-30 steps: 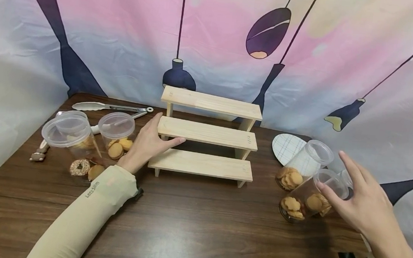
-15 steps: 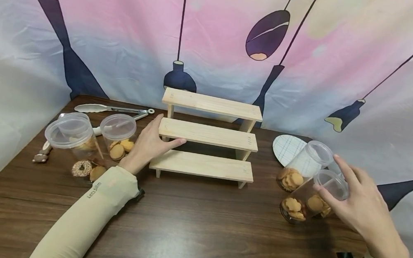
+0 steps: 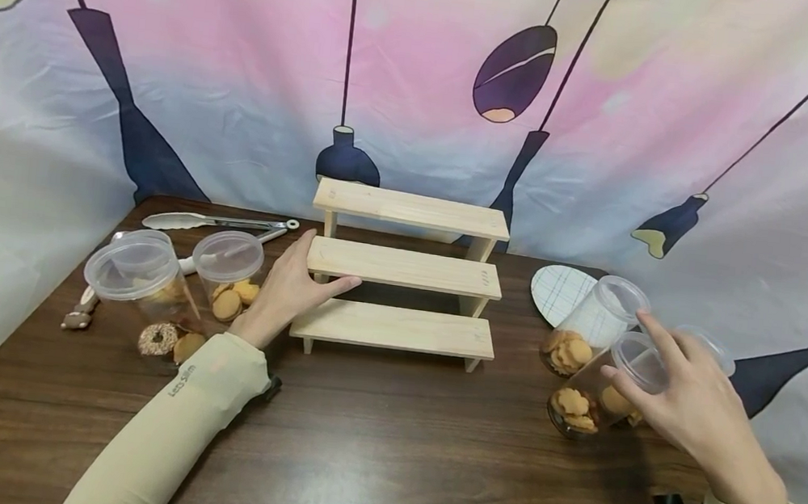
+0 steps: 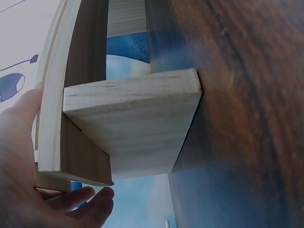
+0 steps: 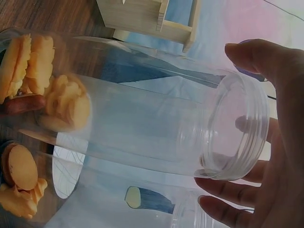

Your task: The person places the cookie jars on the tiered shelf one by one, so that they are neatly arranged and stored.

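Note:
A three-step wooden display stand point(image 3: 397, 328) stands at the middle of the table. My left hand point(image 3: 291, 290) grips the left end of its middle step, thumb along the front; in the left wrist view its fingers point(image 4: 90, 204) curl around the board's end. My right hand point(image 3: 689, 401) is spread around the lidded top of a clear cookie jar point(image 3: 583, 395). In the right wrist view the jar point(image 5: 142, 109) has cookies at its bottom, with thumb and fingers on either side of its lid. A second cookie jar point(image 3: 570, 349) stands behind; a third lid point(image 3: 719, 355) is partly hidden.
At the left stand more lidded cookie jars point(image 3: 135, 275) point(image 3: 228, 255). Metal tongs point(image 3: 210, 222) lie behind them, and a brown-ended utensil point(image 3: 80, 314) lies at the far left. A checked oval plate point(image 3: 554, 287) lies at the right. A printed cloth backdrop point(image 3: 422, 67) borders the table.
My right hand has moved a little to the left, over the front jar's lid. My left hand stays on the stand. The head view has shifted slightly.

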`<state>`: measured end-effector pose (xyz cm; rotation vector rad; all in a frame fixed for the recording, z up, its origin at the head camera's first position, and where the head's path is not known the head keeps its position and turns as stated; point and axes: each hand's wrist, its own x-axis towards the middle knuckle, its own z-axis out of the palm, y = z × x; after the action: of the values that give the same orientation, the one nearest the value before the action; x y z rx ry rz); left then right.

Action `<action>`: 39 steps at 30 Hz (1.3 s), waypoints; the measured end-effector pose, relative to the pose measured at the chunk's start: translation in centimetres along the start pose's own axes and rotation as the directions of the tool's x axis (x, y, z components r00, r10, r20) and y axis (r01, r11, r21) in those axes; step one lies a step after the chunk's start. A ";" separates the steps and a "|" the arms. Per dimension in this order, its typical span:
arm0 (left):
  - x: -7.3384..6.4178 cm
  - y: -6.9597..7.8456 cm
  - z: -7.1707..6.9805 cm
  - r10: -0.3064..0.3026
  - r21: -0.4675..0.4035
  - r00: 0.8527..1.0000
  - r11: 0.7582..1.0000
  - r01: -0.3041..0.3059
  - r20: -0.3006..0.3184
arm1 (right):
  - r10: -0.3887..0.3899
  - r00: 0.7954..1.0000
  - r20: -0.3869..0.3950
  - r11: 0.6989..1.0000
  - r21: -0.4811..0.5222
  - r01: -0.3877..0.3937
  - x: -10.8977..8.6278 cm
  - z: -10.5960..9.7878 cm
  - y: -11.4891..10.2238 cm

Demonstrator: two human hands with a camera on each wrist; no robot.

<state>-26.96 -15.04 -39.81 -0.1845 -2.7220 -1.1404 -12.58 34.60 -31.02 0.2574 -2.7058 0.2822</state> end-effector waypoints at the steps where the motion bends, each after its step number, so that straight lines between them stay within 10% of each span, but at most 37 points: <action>1: 0.0 0.0 0.0 -0.006 0.004 1.000 1.000 0.006 0.002 | 0.004 1.000 0.005 1.000 -0.005 -0.004 0.0 0.0 0.0; 39: -0.3 0.2 0.0 -0.012 0.004 1.000 1.000 0.012 -0.001 | 0.009 1.000 0.003 1.000 -0.016 -0.009 0.2 0.5 0.0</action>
<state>-26.63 -14.92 -39.76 -0.1677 -2.7281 -1.1373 -12.94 34.46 -31.44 0.2408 -2.7118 0.2623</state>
